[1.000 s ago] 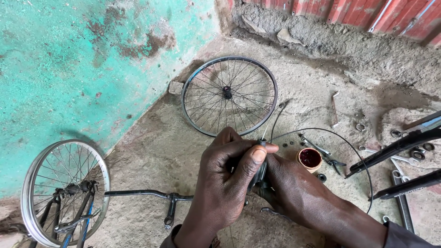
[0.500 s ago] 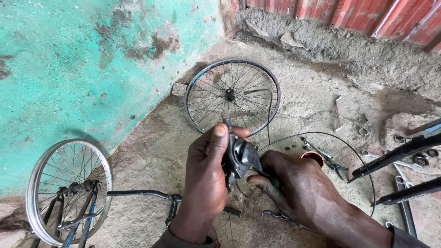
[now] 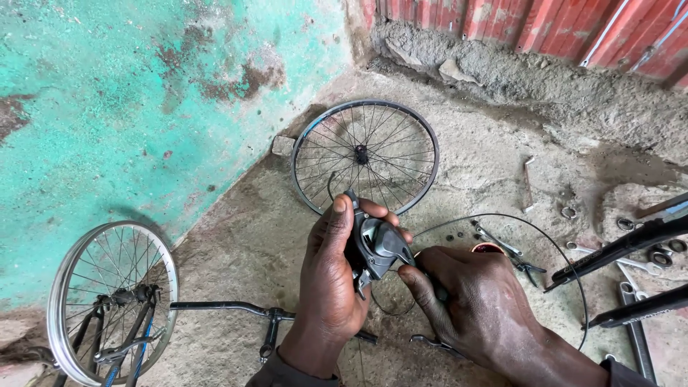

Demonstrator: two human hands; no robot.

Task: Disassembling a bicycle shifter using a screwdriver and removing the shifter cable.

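Hands at near centre, seen from above, over a rough concrete floor. Left hand (image 3: 331, 283) wrapped around a black and grey bicycle gear shifter (image 3: 376, 246), thumb stretched up along its left edge, fingers curled tightly behind it. Right hand (image 3: 481, 308) just beside on the right, fingers bent, index and thumb pinching the shifter's right end; whether anything else sits inside that grip, impossible to tell. Shifter held upright above the floor, in front of the lower edge of a loose spoked wheel (image 3: 365, 155) lying flat farther away. Thin black cable (image 3: 545, 236) looping in an arc from behind the hands out to the right. Small round tin (image 3: 487, 248) partly hidden behind the right hand. Pliers (image 3: 512, 252) near the tin, small nuts scattered close by. Spanner (image 3: 631, 261) and metal rings at far right, crossed by two dark frame tubes (image 3: 623, 247). Handlebar (image 3: 236, 308) lying on the floor at near left, running behind the left wrist. Second wheel (image 3: 107, 297) in a fork at the near left corner, against a flaking turquoise wall (image 3: 129, 100). Red corrugated sheet (image 3: 545, 25) along the far edge.
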